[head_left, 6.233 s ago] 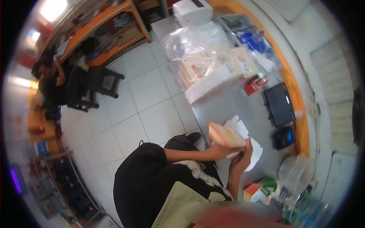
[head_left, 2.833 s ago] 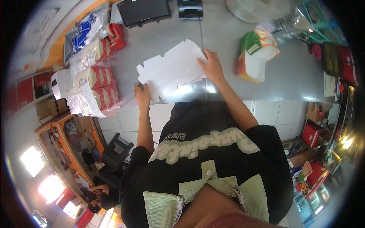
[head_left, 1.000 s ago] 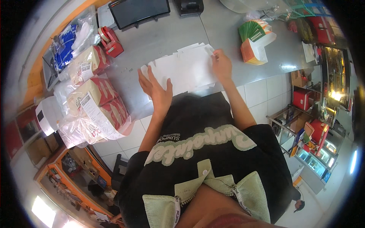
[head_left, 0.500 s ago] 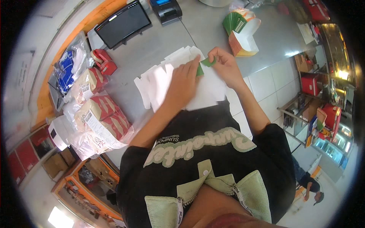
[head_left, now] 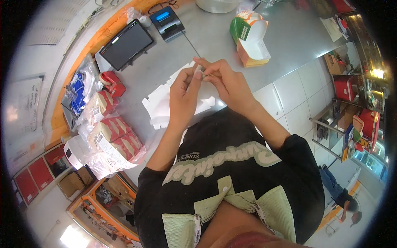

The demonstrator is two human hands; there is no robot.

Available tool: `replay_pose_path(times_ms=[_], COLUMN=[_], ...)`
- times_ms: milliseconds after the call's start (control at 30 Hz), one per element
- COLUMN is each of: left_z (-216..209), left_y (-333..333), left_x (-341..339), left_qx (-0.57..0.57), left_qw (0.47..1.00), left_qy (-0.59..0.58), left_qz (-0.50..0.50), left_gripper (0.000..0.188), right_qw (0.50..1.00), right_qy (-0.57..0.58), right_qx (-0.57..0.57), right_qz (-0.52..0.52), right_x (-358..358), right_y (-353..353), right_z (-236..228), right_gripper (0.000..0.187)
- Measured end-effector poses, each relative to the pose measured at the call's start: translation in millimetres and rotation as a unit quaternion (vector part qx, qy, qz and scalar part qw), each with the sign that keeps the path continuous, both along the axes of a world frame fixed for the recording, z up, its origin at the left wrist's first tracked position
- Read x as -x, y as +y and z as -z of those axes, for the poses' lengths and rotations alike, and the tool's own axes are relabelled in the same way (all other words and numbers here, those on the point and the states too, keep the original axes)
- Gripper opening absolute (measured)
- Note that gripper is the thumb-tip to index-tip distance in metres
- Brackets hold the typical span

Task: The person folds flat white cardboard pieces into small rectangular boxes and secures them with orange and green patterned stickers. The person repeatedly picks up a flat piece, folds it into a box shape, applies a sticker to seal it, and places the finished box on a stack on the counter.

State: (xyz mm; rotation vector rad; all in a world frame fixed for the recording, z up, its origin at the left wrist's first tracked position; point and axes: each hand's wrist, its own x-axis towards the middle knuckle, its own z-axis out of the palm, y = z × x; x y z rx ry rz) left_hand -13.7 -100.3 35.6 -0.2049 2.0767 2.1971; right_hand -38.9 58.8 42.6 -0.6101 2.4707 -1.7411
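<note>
— Pinching a small pale flap of card between both hands, the person works above the flat white cardboard box blank lying on the grey steel table. The left hand and right hand each hold a narrow grip on that piece.

— How to do it well?

— My judgement: crease along the score, thumbs close together. Half a second ago the left hand pressed flat on the blank; now it is lifted. A folded orange-and-green carton stands beyond.
</note>
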Motion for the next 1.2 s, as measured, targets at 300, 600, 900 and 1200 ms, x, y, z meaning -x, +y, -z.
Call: replay_pose_path(times_ms=[300, 600, 900, 1200], left_z=[1.8, -20.6, -7.5, -20.0], left_y=[59.0, 65.3, 76.0, 53.8], left_x=[6.0, 24.8, 23.3, 40.8], left_qx=[0.340, 0.131, 0.237, 0.534], left_qw=[0.903, 0.983, 0.922, 0.720], left_qy=[0.259, 0.114, 0.142, 0.330], left_qz=[-0.050, -0.059, -0.271, -0.297], left_gripper=[0.014, 0.051, 0.035, 0.021], right_qw=[0.934, 0.977, 0.989, 0.982], right_qy=[-0.180, -0.158, 0.146, -0.057], right_qx=[0.309, 0.136, 0.010, 0.171], right_qz=[-0.013, -0.035, 0.008, -0.060], right_x=[22.0, 69.0, 52.0, 67.2], right_y=[42.5, 83.4, 25.5, 45.4], right_z=[13.0, 28.9, 9.3, 22.5], right_gripper=[0.029, 0.041, 0.066, 0.018])
